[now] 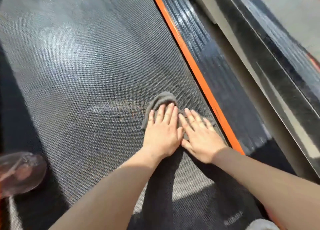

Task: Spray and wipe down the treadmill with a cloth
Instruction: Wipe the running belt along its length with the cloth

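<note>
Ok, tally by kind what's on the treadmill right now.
Hands: 2 (left hand, right hand)
Cloth: 1
Clear object, blurred: 1
Total: 4

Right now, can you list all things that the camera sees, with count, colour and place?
treadmill belt: one, dark grey, fills most of the view
orange strip: one, orange, along the belt's right edge
side rail: one, black, ribbed, right of the strip
cloth: one, grey, on the belt, under both hands
blurred clear object: one, reddish tint, lower left; unidentifiable
left hand: flat on cloth
right hand: flat on cloth
</note>
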A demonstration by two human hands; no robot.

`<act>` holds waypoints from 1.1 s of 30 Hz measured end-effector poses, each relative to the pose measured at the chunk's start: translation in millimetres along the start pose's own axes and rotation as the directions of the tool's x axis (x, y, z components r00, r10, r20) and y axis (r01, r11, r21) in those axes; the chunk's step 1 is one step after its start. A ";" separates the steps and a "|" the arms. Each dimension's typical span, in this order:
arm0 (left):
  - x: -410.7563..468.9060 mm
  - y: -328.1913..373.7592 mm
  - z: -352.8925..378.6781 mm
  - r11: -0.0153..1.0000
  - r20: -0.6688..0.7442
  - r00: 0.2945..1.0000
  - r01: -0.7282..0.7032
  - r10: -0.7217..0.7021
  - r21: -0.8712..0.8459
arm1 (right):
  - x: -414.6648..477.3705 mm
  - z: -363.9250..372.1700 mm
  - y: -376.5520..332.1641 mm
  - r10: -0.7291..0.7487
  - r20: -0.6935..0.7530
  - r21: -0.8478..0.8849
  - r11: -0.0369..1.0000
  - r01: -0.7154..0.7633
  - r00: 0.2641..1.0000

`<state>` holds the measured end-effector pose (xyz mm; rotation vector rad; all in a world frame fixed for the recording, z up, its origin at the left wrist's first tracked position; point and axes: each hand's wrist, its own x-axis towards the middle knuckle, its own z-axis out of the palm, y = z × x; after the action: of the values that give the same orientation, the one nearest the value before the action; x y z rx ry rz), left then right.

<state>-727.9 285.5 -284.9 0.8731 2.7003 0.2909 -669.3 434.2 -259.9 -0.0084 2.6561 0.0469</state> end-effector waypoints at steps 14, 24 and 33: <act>-102.8 -81.8 -9.5 0.934 0.026 0.936 0.351 -0.350 -0.070 | -8.6 12.1 -150.4 -0.024 -0.062 0.337 0.940 0.043 0.998; -111.7 -41.4 -2.5 0.956 0.056 0.955 0.293 -0.292 0.000 | -36.2 25.0 -105.6 -0.019 -0.046 0.246 0.969 0.029 0.999; -109.9 -0.1 2.1 0.993 0.119 0.989 0.096 -0.087 -0.071 | -52.7 44.6 -68.0 0.378 0.038 0.348 0.863 -0.367 0.925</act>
<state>-642.0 220.1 -263.9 0.7184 2.5949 0.3118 -601.0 367.6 -276.9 0.6291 2.6195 -0.3028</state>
